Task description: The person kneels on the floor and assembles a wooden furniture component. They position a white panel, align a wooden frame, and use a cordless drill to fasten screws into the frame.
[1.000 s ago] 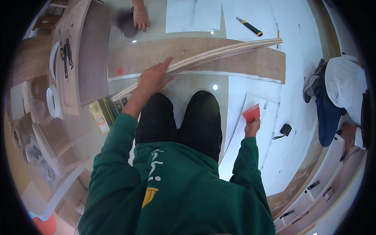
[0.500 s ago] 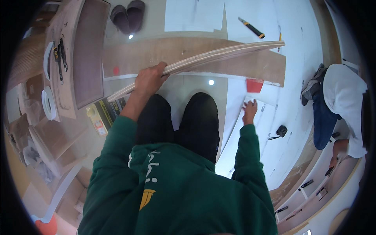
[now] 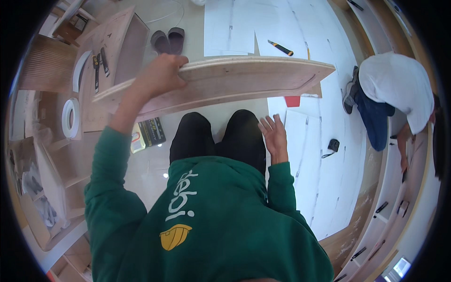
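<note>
Near nine o'clock a white roll (image 3: 70, 118) is lying against a pale wooden piece (image 3: 90, 115), and at ten black-and-yellow tools (image 3: 97, 73) are resting on that same piece. Closer in at nine, a dark-and-yellow box (image 3: 150, 131) is sitting on the floor. Between ten and eleven, the left hand (image 3: 162, 75) is gripping the upper edge of a plywood panel (image 3: 235, 82), which is spanning the view through twelve o'clock, tilted with its broad face showing; whether its lower edge is touching anything, I cannot tell. At three o'clock the right hand (image 3: 275, 136) is hanging empty, its fingers spreading wide, apart from the panel. A utility knife (image 3: 281, 47) is lying at one, a red block (image 3: 292, 101) at two and a tape measure (image 3: 332, 145) at three. The handling is looking midway: the panel is tilted up in one hand, not lying flat, and what remains is not showing.
</note>
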`<state>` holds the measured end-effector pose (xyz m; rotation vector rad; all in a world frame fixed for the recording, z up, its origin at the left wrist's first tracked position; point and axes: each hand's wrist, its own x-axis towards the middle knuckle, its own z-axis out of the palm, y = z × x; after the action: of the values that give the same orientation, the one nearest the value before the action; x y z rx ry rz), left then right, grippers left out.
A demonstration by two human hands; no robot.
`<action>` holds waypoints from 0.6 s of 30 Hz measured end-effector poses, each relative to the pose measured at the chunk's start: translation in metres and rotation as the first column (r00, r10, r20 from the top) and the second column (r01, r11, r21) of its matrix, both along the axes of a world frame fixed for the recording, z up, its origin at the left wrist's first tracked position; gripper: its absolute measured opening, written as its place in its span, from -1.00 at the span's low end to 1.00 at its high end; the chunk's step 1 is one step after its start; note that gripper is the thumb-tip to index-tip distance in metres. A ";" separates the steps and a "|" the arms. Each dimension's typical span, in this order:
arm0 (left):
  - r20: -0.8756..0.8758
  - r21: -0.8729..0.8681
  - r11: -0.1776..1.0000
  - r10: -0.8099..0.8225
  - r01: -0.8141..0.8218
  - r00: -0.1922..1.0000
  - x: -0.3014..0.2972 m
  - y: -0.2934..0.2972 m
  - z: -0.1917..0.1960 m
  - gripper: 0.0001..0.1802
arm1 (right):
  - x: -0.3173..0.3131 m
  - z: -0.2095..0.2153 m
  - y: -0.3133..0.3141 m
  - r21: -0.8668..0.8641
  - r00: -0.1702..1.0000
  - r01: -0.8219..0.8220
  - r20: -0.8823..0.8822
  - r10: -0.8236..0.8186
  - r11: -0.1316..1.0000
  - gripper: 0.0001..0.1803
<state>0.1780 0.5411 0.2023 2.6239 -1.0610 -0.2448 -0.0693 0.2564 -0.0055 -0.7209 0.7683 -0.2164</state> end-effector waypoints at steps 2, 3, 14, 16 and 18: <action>-0.058 -0.035 0.999 -0.043 0.041 0.997 -0.013 0.014 0.021 -0.67 | 0.005 0.024 0.024 0.125 0.996 0.018 0.087 -0.029 0.992 -0.07; -0.117 -0.008 0.999 -0.035 0.035 0.993 -0.019 0.017 0.031 -0.65 | 0.002 0.029 0.035 0.193 0.991 0.014 0.126 -0.040 0.981 -0.02; -0.195 -0.075 0.997 0.010 -0.025 0.981 -0.087 0.091 -0.048 -0.29 | -0.128 0.080 0.100 -0.115 0.998 0.057 0.046 -0.052 0.992 -0.50; -0.228 -0.020 0.999 0.027 -0.032 0.973 -0.106 0.076 -0.055 -0.16 | -0.144 0.077 0.092 -0.181 0.995 0.097 0.010 -0.097 0.979 -0.52; -0.291 -0.002 0.999 0.038 -0.041 0.956 -0.121 0.066 -0.064 -0.08 | -0.159 0.072 0.083 -0.200 0.995 0.086 -0.028 -0.094 0.976 -0.52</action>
<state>0.0568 0.6075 0.1381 2.4981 -0.9053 -0.5963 -0.2281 0.3398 0.0670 -0.8817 0.8234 -0.3663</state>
